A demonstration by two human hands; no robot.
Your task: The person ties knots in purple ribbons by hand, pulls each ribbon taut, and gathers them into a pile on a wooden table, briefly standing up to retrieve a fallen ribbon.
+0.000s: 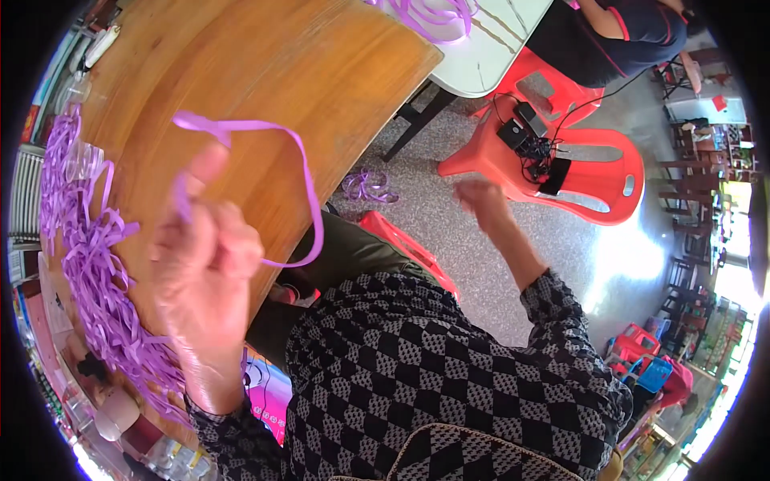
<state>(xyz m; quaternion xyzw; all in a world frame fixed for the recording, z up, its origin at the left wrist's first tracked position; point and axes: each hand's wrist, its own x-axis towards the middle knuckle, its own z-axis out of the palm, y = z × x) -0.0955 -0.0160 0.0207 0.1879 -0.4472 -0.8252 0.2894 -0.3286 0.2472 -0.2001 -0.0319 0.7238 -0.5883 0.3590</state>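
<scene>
My left hand (207,256) is raised over the left part of the wooden table (321,72), fingers curled, with a purple ribbon (308,172) in them. One stretch of the ribbon stands up past the index finger and bends over at the tip. The rest arcs out to the right and curves back under toward the hand. Off to the right, my right hand (483,200) is out over the speckled floor, beside a red plastic chair. Motion smears its fingers, and nothing can be made out in them.
A long heap of purple ribbons (104,297) lies along the table's left side. More ribbon (369,186) is on the floor. Black adapters and cables (533,144) rest on the red chair (593,172). Beyond the white table (481,68) sits another person (622,44).
</scene>
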